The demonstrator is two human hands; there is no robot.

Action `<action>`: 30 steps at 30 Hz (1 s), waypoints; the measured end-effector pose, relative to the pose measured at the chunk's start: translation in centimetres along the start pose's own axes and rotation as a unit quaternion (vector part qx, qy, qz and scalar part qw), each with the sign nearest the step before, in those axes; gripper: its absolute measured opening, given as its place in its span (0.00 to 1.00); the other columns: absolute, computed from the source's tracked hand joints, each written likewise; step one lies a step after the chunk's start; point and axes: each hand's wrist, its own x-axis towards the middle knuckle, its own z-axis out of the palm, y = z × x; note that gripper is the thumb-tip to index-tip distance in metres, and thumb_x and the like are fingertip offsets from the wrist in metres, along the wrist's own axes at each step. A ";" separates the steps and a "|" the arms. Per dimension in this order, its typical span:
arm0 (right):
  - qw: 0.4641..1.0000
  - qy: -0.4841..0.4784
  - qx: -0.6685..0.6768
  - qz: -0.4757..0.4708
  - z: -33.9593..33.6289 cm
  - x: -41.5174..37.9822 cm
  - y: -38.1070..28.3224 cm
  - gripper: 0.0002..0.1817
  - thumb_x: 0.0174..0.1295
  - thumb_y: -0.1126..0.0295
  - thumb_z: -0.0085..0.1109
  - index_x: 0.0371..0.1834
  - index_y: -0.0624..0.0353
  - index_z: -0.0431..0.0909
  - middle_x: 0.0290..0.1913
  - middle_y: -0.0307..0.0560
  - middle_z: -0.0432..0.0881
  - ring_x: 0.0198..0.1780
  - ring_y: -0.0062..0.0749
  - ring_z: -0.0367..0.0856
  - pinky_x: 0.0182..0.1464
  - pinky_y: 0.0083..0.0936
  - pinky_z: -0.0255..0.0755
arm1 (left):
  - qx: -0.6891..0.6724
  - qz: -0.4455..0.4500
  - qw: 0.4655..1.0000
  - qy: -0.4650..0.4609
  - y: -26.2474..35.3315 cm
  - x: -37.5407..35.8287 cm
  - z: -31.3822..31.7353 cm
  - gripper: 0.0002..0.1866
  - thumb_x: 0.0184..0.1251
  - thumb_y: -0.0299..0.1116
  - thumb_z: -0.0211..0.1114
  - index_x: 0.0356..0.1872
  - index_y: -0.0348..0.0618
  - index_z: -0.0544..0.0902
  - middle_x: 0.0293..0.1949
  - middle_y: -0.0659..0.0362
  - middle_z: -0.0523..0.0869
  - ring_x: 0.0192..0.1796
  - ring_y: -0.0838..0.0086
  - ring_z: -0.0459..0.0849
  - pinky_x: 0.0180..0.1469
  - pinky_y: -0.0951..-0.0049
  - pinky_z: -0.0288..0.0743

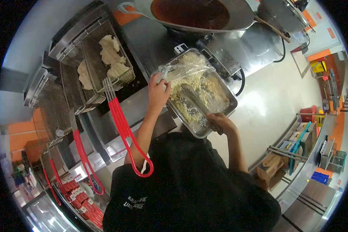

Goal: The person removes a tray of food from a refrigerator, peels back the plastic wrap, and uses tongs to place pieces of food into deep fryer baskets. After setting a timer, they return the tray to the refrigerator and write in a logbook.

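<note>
A rectangular metal tray [229, 89] in front of me holds pale yellow chopped bits [205, 91]. Clear plastic film [187, 72] lies bunched over the tray's far part. My left hand [158, 92] pinches the film at the tray's left edge. In my right hand [223, 123] is a long metal utensil [197, 101], its wide end down among the bits. My fingers wrap its handle near the tray's right side; the utensil's exact kind is hard to make out.
Left of me, fryer baskets [87, 65] with red handles [121, 120] hold pale battered pieces [112, 54]. A wide wok [243, 15] of reddish-brown liquid sits beyond the tray. A shelf [286, 152] with a cardboard box [272, 164] stands at the right.
</note>
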 end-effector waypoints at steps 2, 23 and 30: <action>1.000 0.002 -0.007 -0.008 0.2 0.9 0.3 0.21 0.57 0.52 0.57 0.20 0.61 0.75 0.14 0.37 0.69 0.15 0.21 0.67 0.17 0.21 0.59 | -0.003 -0.019 1.000 -0.012 0.6 -0.5 -0.7 0.08 0.54 0.34 0.64 0.25 0.40 0.78 0.53 0.53 0.70 0.58 0.56 0.67 0.57 0.56 0.63; 0.837 0.264 -0.469 -0.102 -0.2 -11.3 -4.4 0.10 0.55 0.61 0.56 0.37 0.51 0.79 0.29 0.54 0.80 0.34 0.53 0.78 0.35 0.42 0.72 | -0.046 -0.047 0.997 -0.033 3.0 -3.2 -0.5 0.08 0.53 0.31 0.64 0.33 0.42 0.76 0.52 0.53 0.69 0.55 0.55 0.69 0.53 0.59 0.66; 0.830 0.317 -0.449 -0.094 -2.8 -14.1 -6.0 0.11 0.55 0.64 0.58 0.38 0.56 0.78 0.23 0.56 0.76 0.26 0.44 0.78 0.29 0.34 0.70 | -0.121 -0.074 0.990 0.002 3.9 -5.5 -1.1 0.09 0.54 0.28 0.62 0.35 0.39 0.75 0.49 0.51 0.72 0.52 0.52 0.72 0.51 0.57 0.68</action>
